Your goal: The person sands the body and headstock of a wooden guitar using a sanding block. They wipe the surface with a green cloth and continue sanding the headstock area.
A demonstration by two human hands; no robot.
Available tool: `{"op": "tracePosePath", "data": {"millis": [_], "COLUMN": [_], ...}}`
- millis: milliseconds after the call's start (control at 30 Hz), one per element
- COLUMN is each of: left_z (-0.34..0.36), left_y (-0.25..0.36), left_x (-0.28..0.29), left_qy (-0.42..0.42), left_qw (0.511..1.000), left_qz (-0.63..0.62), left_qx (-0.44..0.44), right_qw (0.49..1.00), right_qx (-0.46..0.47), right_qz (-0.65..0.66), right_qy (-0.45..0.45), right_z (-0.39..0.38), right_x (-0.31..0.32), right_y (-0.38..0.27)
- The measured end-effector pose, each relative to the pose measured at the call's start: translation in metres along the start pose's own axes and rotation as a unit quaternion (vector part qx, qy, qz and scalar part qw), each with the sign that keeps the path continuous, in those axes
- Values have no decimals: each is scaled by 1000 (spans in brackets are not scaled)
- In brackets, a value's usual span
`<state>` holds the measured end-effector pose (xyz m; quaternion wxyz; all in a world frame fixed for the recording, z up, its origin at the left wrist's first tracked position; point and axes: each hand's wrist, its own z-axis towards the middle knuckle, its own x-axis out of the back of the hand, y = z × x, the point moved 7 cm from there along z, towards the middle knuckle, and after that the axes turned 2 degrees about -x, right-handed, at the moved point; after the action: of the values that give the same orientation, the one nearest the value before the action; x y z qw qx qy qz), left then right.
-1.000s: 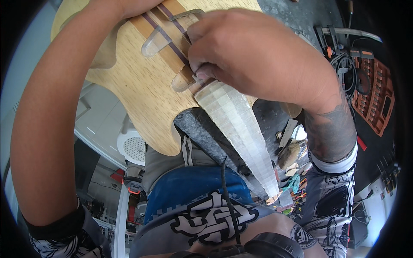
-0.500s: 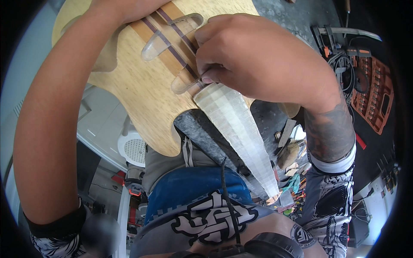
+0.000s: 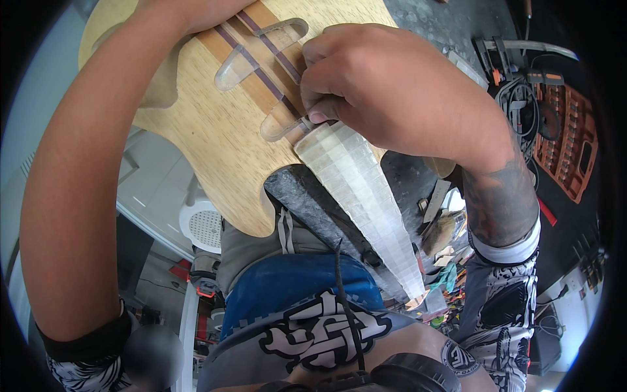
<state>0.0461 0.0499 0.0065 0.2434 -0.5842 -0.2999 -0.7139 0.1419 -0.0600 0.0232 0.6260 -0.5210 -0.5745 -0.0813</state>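
A pale wooden electric guitar body [image 3: 222,150] lies before me, with brown and dark stripes [image 3: 251,62] down its middle. Rounded recesses are cut across the stripes: one [image 3: 236,68] at the left, one at the upper right, and a lower recess [image 3: 277,125]. The neck [image 3: 356,183], wrapped in whitish tape, runs toward my lower right. My right hand [image 3: 392,91] is closed in a pinch at the lower recess, beside the neck's taped end. Its curled fingers hide whatever they grip. My left hand [image 3: 196,12] rests on the body's far part, its fingers cut off by the upper edge.
Under the guitar is a dark, dusty worktop [image 3: 428,32]. On the right lie a clamp [image 3: 499,62], coiled cables [image 3: 519,104] and an orange tool case [image 3: 565,140]. Scraps and a brush-like block [image 3: 439,235] lie near the neck. A white perforated stool [image 3: 201,225] stands lower left.
My right hand has shifted very slightly to the right along the lower recess, fingers still pinched. My left arm and the guitar have stayed in place.
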Motion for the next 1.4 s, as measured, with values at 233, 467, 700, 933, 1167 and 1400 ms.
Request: {"op": "tracePosePath", "data": {"millis": [233,467,700,933,1167,1400], "left_z": [0,4,5,3,5,-1], "left_y": [0,-9,-11,-2,-4,-3], "left_x": [-1,-6,-8,-2,-3,-1], "left_qy": [-4,3,-1,18,11,12], "left_qw": [1000,1000,1000,1000,1000,1000], "left_qz": [9,9,9,2,-3,-17], "left_qx": [4,-4,-14,-17,-16,-13], "right_qw": [1000,999,1000,999,1000,1000], "right_qx": [2,43,-11,30,-15,8], "right_qz": [23,-24,-12,-34,6,-20], "right_qy": [8,2,-17,16,-20,-3], "right_z": [-7,10,-2,7,-1,3], "right_x": [8,-10,15,-6,6,-3], "right_y": [4,-19,-6,-19,-6,-13]}}
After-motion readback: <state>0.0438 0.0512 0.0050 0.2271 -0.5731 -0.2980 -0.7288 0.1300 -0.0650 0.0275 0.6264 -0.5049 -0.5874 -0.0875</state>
